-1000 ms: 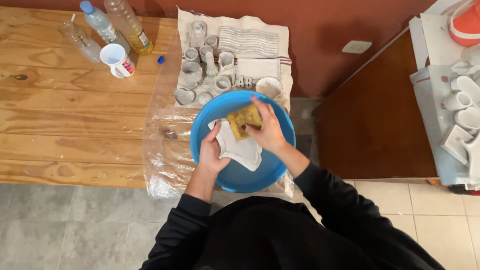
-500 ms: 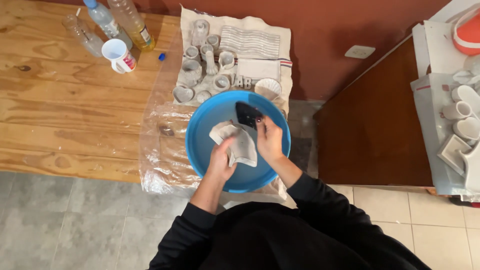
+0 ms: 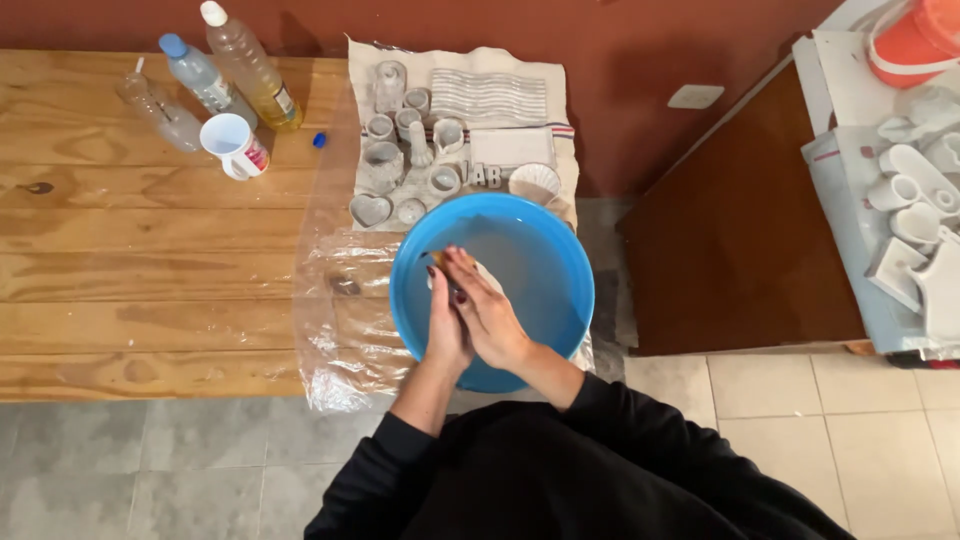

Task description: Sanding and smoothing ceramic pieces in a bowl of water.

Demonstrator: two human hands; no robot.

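Observation:
Both my hands are inside a round blue basin (image 3: 545,260) that stands on a plastic sheet (image 3: 340,300) on the wooden table. My left hand (image 3: 443,330) and my right hand (image 3: 492,315) are pressed close together, palms facing. Between them they clasp a white flat piece (image 3: 487,274), of which only a sliver shows, and a yellow sponge (image 3: 437,258) that peeks out at the fingertips. Which hand grips which thing is partly hidden. My black sleeves reach in from the bottom edge.
Behind the basin a striped cloth (image 3: 500,100) carries several small grey-white cast pieces (image 3: 400,160). Three plastic bottles (image 3: 240,65) and a white mug (image 3: 232,146) stand at the back left. More white pieces (image 3: 915,230) lie on a surface at the right, by an orange bucket (image 3: 915,40).
My hands have closed together over the white piece and sponge, which now mostly hide. The view has shifted slightly.

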